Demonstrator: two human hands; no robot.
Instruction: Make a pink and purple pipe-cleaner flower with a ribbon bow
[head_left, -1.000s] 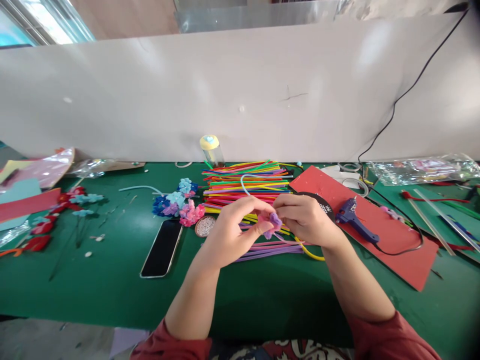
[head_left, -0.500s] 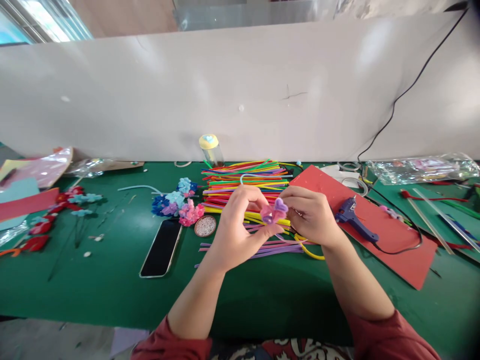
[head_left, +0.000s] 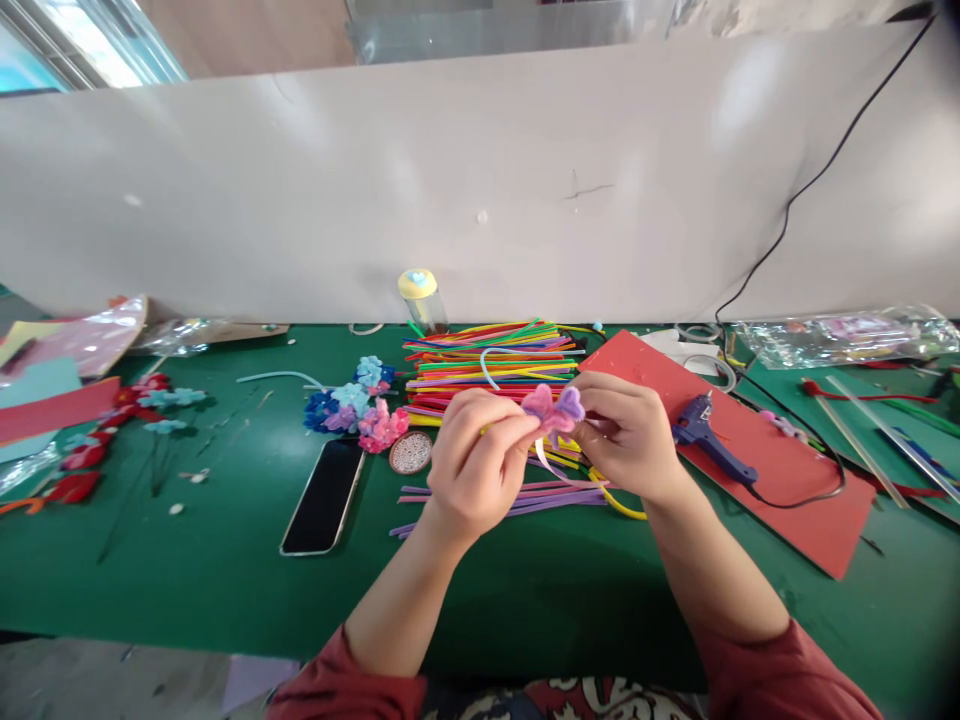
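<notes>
As both hands lifted over the last second, the pink-and-purple pipe-cleaner piece (head_left: 553,405) rose from low between them to fingertip height above the pipe-cleaner pile (head_left: 487,365) on the bench (head_left: 187,580). Now the left hand (head_left: 476,465) and right hand (head_left: 626,435) each pinch one side, and its two loops sit spread apart, so shaping looks underway.

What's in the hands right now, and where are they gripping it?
A small pink-and-purple pipe-cleaner flower, pinched from below: left hand at the pink side, right hand at the purple side.
</notes>
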